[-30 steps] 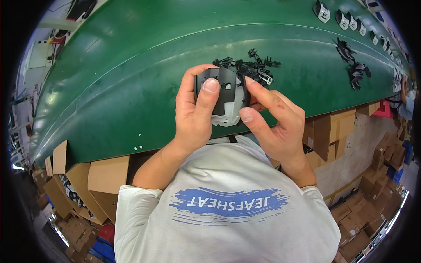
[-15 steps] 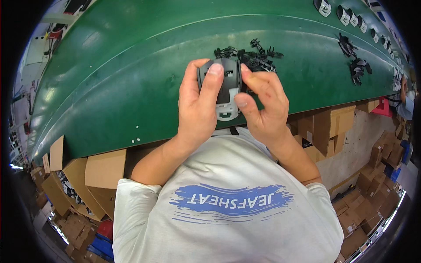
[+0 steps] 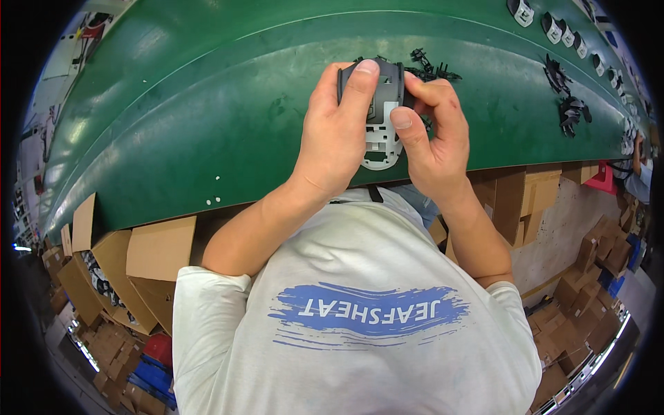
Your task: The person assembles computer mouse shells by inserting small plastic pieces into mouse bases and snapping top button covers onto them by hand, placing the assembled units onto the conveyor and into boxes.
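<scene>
A computer mouse shell [image 3: 391, 114], dark grey on top and light grey at the near end with cut-out openings, is held above the green workbench. My left hand [image 3: 332, 135] is closed around its left side, the thumb lying along the dark upper part. At its right edge my right hand [image 3: 440, 138] pinches, with the thumb over the light part and bent fingers at the side. Whatever those fingers press is hidden. Just beyond the shell lies a pile of small black plastic parts [image 3: 434, 71], partly covered by my hands.
More shells [image 3: 553, 29] stand in a row at the far right of the workbench [image 3: 256, 117], with black curved parts [image 3: 573, 114] nearer. Small white bits [image 3: 213, 201] lie by the front edge. Open cardboard boxes [image 3: 161, 242] stand below. Another person [image 3: 643, 169] is at the right.
Both hands and the mouse shell have moved away from my body and slightly right. The shell is tilted differently, showing more of its light, cut-out near end. Both hands keep their hold.
</scene>
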`<move>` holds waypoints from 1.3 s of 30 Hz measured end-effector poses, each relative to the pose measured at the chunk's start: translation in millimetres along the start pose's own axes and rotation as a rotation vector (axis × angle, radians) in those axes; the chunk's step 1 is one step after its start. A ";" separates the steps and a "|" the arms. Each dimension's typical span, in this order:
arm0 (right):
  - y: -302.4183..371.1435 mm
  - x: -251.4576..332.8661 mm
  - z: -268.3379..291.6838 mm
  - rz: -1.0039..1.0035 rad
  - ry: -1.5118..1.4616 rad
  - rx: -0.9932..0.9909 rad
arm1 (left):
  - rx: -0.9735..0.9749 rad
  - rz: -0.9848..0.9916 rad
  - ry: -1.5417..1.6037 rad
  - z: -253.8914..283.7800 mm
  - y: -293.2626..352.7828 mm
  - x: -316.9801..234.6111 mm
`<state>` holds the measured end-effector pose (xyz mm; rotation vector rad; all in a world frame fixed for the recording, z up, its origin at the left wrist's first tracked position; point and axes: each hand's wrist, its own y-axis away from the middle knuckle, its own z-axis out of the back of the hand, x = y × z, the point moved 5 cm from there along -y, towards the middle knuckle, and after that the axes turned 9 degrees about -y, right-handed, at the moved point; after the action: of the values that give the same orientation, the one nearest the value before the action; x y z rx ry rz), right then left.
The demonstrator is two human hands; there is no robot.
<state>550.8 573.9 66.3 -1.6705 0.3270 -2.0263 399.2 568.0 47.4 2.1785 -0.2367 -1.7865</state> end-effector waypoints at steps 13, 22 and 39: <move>-4.7 22.1 11.5 -0.365 -0.459 -0.093 | 0.141 -0.065 -0.015 4.1 6.1 -30.0; 5.4 29.0 11.1 -0.134 -0.111 -0.102 | 0.099 -0.080 0.114 -2.1 18.3 -29.4; 9.9 38.6 1.7 0.097 0.094 -0.094 | -0.033 -0.331 -0.053 -7.2 20.3 -26.0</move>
<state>549.5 546.0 94.7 -1.5855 0.5333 -2.0493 402.3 558.3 79.6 2.2519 0.1516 -2.0034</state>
